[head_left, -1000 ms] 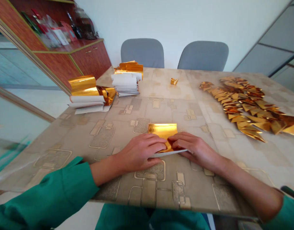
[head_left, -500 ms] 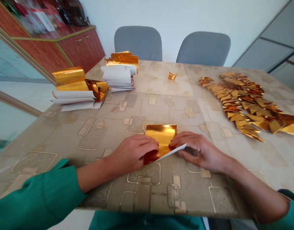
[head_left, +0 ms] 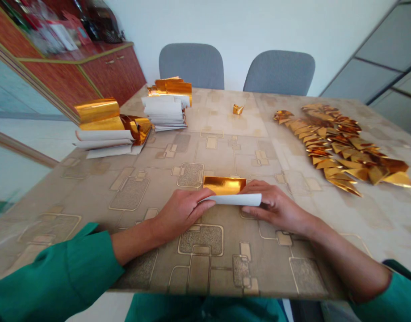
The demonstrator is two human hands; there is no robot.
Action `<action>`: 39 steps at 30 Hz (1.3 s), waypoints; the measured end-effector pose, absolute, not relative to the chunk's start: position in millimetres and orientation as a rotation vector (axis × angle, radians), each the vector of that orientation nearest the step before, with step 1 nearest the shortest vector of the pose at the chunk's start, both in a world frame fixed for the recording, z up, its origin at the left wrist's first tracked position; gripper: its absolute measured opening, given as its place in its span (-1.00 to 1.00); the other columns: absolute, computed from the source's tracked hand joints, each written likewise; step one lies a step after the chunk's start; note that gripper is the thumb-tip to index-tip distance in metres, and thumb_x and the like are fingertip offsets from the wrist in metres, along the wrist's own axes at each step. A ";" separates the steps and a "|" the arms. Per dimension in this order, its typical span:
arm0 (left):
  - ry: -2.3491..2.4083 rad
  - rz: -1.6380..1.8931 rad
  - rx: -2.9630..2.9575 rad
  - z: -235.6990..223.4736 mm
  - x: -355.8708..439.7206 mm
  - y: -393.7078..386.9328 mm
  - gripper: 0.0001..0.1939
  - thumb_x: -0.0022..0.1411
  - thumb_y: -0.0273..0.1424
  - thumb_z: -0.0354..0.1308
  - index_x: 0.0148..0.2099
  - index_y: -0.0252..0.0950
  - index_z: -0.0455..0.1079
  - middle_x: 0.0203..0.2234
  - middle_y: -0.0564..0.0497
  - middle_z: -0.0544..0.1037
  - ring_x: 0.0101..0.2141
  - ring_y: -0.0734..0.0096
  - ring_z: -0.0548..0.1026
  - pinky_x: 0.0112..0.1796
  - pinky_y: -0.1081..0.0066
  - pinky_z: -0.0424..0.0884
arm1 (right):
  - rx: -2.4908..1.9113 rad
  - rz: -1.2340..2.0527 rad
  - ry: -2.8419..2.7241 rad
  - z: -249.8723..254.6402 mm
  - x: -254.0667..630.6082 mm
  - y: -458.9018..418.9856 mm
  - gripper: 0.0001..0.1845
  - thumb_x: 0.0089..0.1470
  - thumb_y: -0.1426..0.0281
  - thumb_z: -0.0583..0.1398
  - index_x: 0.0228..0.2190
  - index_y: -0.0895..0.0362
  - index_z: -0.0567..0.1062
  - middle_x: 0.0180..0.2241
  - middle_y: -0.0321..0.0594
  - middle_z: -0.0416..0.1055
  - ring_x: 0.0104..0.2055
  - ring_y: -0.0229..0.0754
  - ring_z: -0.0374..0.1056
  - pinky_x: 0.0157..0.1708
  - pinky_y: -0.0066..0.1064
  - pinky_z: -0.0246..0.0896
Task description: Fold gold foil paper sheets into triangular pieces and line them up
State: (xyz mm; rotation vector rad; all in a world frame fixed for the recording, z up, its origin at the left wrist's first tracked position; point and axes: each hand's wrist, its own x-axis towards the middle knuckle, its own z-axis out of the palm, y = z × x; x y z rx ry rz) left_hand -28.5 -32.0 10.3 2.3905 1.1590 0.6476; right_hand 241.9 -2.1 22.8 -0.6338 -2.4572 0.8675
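Observation:
A sheet of gold foil paper lies on the table in front of me. Its near part is bent up, so the white back faces me and part of the gold side shows behind it. My left hand pinches the left end of the raised part between thumb and fingers. At the right end, my right hand holds the paper, its fingers behind the raised part and the thumb on the near side. The fingertips behind the paper are hidden.
Two stacks of gold-and-white paper, a left one and a farther one, stand at the back left. One small folded gold piece sits near the far edge. Rows of folded gold pieces spread at the right. Two grey chairs stand behind the table.
The near part of the gold foil paper has come up and away from me, turning its white back into view. My left hand has shifted from lying on the sheet to pinching its edge.

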 end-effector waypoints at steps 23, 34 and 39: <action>1.109 0.947 1.524 6.1 -18.8 -33.8 -0.48 0.30 -0.32 0.12 0.25 -0.31 0.17 -0.46 0.10 0.50 -0.59 0.52 0.42 -0.63 0.57 0.36 | -1.120 1.209 -1.909 21.0 229.1 -19.6 -0.62 0.26 0.22 0.13 0.04 0.12 0.33 -0.57 -0.45 0.39 -0.62 -0.35 0.19 -0.61 -0.51 0.10; 1.310 0.859 2.404 8.8 -27.8 -29.0 -0.54 0.31 -0.41 0.11 0.24 -0.30 0.26 -0.05 -0.14 0.52 -0.09 0.22 0.48 -0.03 0.18 0.45 | -1.368 0.767 -2.207 10.5 235.5 -12.4 -0.42 0.25 0.27 0.06 0.24 0.21 0.19 -0.56 -0.35 0.41 -0.54 -0.21 0.32 -0.53 -0.42 0.15; 0.918 0.823 2.753 12.7 -31.6 -21.7 -0.55 0.36 -0.62 -0.11 0.19 -0.25 0.35 0.17 -0.11 0.41 0.21 0.23 0.30 0.18 0.15 0.26 | -1.204 0.531 -2.452 7.7 241.9 -7.6 -0.38 0.32 0.30 0.00 0.33 0.18 0.03 -0.19 -0.08 0.54 -0.25 -0.11 0.46 -0.25 -0.30 0.33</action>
